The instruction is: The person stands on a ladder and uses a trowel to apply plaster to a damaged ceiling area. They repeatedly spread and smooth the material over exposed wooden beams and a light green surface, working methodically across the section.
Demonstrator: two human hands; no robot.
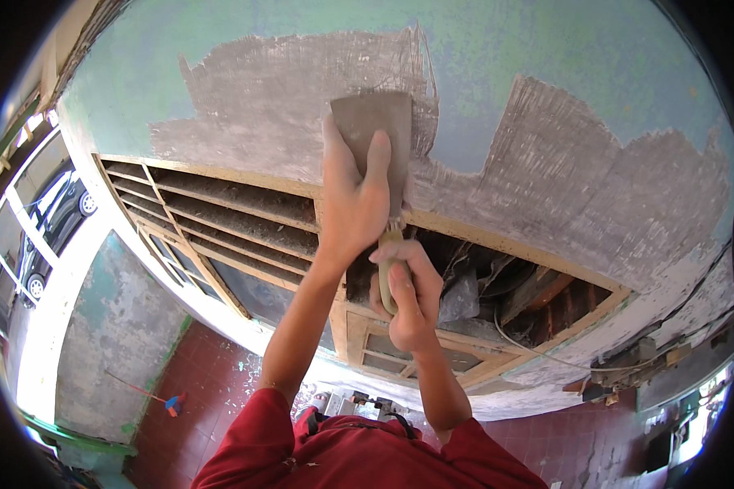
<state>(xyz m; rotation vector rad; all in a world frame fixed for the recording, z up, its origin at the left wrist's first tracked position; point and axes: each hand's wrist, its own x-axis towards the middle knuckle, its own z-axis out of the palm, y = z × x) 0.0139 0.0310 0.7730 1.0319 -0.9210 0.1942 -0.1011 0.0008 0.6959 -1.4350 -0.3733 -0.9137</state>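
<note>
while the right hand clasps a scraper and the left hand spreads on its flat blade, a wooden frame holds dark clutter under scratchy grey plaster.

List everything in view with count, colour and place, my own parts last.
Scraper: one, grey and yellowish, centre
Main wall: one, green with grey patches, top
Slatted panel: one, tan, left
Opening: one, dark, cluttered, tan-framed, right
Cable: one, pale, lower right
Low wall: one, grey and green, left
Car: at least one, dark, far left
Broom-like tool: one, blue and orange, lower left
Floor: one, red-tiled, bottom
Sleeves: two, red, bottom
Left hand: one, bare, touching the scraper
Right hand: one, bare, gripping the scraper
</note>
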